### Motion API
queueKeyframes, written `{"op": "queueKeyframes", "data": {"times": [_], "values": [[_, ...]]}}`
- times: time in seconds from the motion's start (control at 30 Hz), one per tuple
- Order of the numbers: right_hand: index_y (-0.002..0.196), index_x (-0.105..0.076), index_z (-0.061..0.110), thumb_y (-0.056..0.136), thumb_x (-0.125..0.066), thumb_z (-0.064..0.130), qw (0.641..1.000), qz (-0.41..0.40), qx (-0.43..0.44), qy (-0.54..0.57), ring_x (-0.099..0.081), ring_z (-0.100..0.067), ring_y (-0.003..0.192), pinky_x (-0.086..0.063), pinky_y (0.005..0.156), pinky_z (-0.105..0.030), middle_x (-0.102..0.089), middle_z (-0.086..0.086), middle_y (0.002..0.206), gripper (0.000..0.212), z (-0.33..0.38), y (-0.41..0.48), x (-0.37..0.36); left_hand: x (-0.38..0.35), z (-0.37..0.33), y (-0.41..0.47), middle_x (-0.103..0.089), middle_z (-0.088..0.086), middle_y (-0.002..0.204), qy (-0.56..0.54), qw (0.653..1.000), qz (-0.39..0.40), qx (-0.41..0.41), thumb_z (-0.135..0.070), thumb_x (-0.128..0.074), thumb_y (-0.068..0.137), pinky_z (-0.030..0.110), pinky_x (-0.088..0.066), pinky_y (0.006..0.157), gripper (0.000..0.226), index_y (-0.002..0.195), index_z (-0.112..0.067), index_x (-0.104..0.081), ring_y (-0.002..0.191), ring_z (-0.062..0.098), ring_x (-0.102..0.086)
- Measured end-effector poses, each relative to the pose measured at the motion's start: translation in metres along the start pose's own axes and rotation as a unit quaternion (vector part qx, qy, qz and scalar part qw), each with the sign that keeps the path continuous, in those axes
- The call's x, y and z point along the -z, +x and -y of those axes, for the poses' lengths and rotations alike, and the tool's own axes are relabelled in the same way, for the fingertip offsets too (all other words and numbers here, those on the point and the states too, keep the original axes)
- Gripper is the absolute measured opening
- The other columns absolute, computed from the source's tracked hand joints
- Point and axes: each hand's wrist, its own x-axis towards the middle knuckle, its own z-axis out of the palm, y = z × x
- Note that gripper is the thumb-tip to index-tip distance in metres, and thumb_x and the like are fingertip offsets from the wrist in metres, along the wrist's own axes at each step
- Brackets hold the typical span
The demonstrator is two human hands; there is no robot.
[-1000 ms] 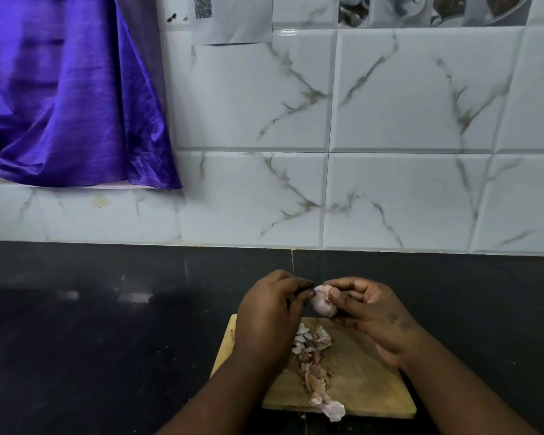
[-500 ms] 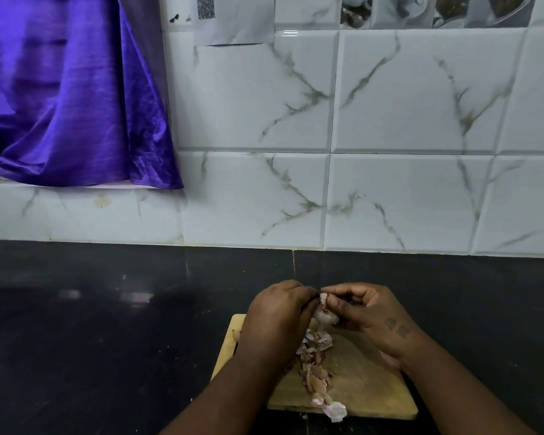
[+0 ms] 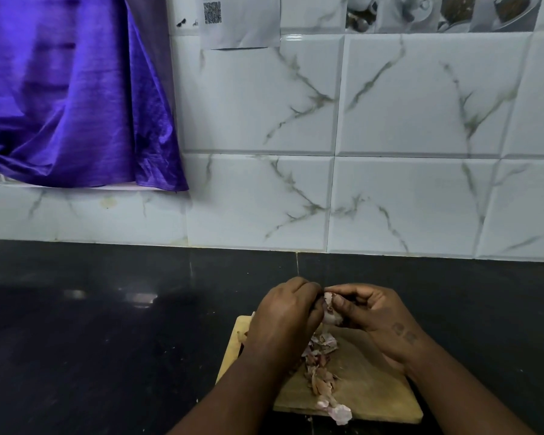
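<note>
Both hands have dropped toward the cutting board (image 3: 374, 387) since a second ago. The bulb (image 3: 331, 317), then exposed, is now half hidden with a skin flap lifted on top: peeling continues. Left hand (image 3: 285, 312) grips it with curled fingers, right hand (image 3: 371, 315) pinches it; it sits between their fingertips, long axis roughly upright, flap end up.

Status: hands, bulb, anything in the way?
Hands: left hand and right hand both pinch small pinkish-white bulb over wooden cutting board. Loose pink peel scraps heaped beneath. No obstruction seen.
</note>
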Motion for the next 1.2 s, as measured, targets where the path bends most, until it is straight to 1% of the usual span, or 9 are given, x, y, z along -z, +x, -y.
{"op": "queueKeyframes", "data": {"times": [0.07,0.17,0.33,0.4,0.5,0.7,0.9,1.07,1.2], "values": [[0.108,-0.08,0.011,0.08,-0.077,0.018,1.0,0.0,0.0,0.004,-0.077,-0.03,0.098,-0.062,0.085,-0.042,-0.08,-0.014,0.102,0.029,-0.0003,0.0,-0.0007,-0.0002,-0.0025,0.0004,-0.071,-0.004,0.095,-0.003,1.0,-0.001,0.011,-0.032,-0.053,0.096,0.019,-0.05,0.067,0.026,0.105,-0.019,-0.073,0.08,0.01,-0.065],[0.108,-0.08,0.01,0.08,-0.079,0.016,1.0,-0.006,-0.001,0.017,-0.076,-0.032,0.1,-0.061,0.089,-0.048,-0.08,-0.015,0.104,0.029,-0.0024,0.0008,-0.0006,-0.0007,-0.0031,0.0012,-0.065,-0.013,0.094,-0.059,0.995,-0.009,0.083,-0.027,-0.064,0.097,0.009,-0.04,0.067,0.011,0.103,-0.022,-0.072,0.081,0.001,-0.059],[0.106,-0.081,0.014,0.079,-0.079,0.016,1.0,-0.014,-0.001,0.014,-0.075,-0.03,0.103,-0.06,0.09,-0.046,-0.08,-0.012,0.106,0.027,-0.0038,0.0035,0.0013,-0.003,0.0004,-0.0012,-0.071,-0.013,0.093,-0.227,0.954,-0.024,0.193,-0.016,-0.073,0.096,0.029,-0.06,0.076,0.01,0.099,-0.025,-0.076,0.089,0.004,-0.068],[0.105,-0.081,0.015,0.079,-0.079,0.018,1.0,-0.019,0.002,0.015,-0.075,-0.029,0.104,-0.06,0.091,-0.046,-0.08,-0.011,0.106,0.027,-0.0032,0.0044,0.0026,-0.0035,0.0014,-0.0016,-0.074,-0.014,0.095,-0.247,0.949,-0.026,0.192,-0.012,-0.073,0.095,0.035,-0.062,0.081,0.015,0.101,-0.025,-0.078,0.093,0.006,-0.071],[0.106,-0.081,0.015,0.08,-0.079,0.018,1.0,-0.018,0.004,0.011,-0.075,-0.029,0.104,-0.06,0.092,-0.046,-0.08,-0.011,0.106,0.027,-0.0027,0.0044,0.0051,-0.0025,0.0008,-0.0018,-0.076,-0.015,0.099,-0.236,0.955,-0.018,0.179,-0.014,-0.078,0.093,0.032,-0.062,0.084,0.016,0.105,-0.024,-0.081,0.096,0.003,-0.071],[0.105,-0.081,0.014,0.081,-0.08,0.016,1.0,-0.008,0.004,-0.008,-0.076,-0.028,0.102,-0.06,0.091,-0.045,-0.08,-0.011,0.105,0.024,-0.0032,0.004,0.0052,0.0022,-0.0007,-0.0024,-0.075,-0.014,0.09,-0.16,0.977,-0.019,0.14,-0.016,-0.078,0.093,0.025,-0.06,0.077,0.011,0.099,-0.024,-0.082,0.086,0.002,-0.07],[0.107,-0.08,0.013,0.082,-0.079,0.015,1.0,-0.006,0.013,-0.011,-0.076,-0.026,0.101,-0.062,0.086,-0.038,-0.08,-0.01,0.104,0.025,-0.0008,0.0025,0.0028,0.0054,-0.0033,-0.0012,-0.072,-0.012,0.094,-0.06,0.996,-0.02,0.059,-0.022,-0.074,0.094,0.002,-0.042,0.07,0.009,0.102,-0.023,-0.078,0.083,0.0,-0.063],[0.107,-0.08,0.012,0.083,-0.078,0.015,1.0,-0.007,0.028,-0.002,-0.076,-0.03,0.1,-0.063,0.087,-0.042,-0.08,-0.013,0.103,0.025,0.0013,0.0002,-0.0025,0.0041,-0.005,-0.0002,-0.069,-0.011,0.091,-0.043,0.997,-0.04,0.054,-0.021,-0.075,0.092,0.002,-0.037,0.067,0.007,0.098,-0.022,-0.074,0.081,0.001,-0.06],[0.109,-0.079,0.012,0.082,-0.077,0.015,0.999,-0.004,0.025,0.025,-0.075,-0.033,0.104,-0.06,0.091,-0.047,-0.079,-0.015,0.107,0.027,0.004,-0.0002,-0.0037,0.0037,-0.0069,-0.0007,-0.069,-0.014,0.089,-0.134,0.98,-0.067,0.134,-0.015,-0.074,0.093,0.015,-0.051,0.069,0.007,0.096,-0.022,-0.074,0.084,0.004,-0.064]]}}
